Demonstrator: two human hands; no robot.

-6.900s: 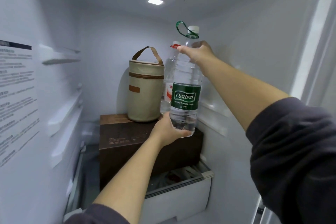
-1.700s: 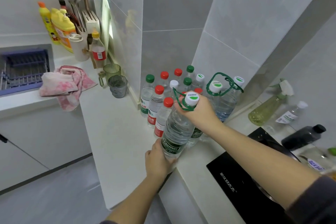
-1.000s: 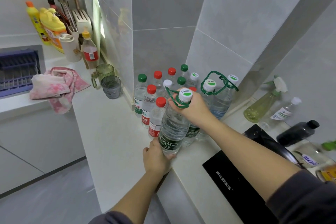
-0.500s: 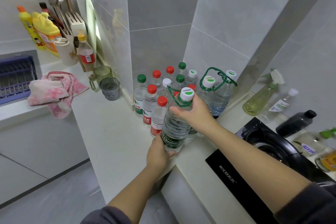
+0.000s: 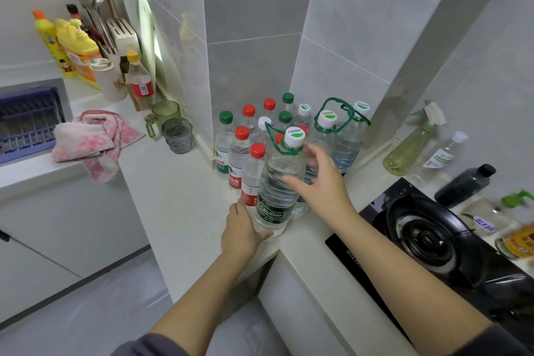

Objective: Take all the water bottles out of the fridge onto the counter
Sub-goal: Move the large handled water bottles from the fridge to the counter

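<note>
Clear bottle upright on counter

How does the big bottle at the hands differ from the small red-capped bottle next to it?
The big bottle has a white cap, a green carry loop and a dark green label; the small red-capped bottle has a red cap, a red label and no loop. The big one is taller and wider. Both stand upright and are clear.

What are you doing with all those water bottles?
A person is setting a big water bottle down on the counter, at the front of a crowd of other bottles in the corner. The left hand holds its base. The right hand is open beside its shoulder, fingers spread, barely touching it if at all.
</note>
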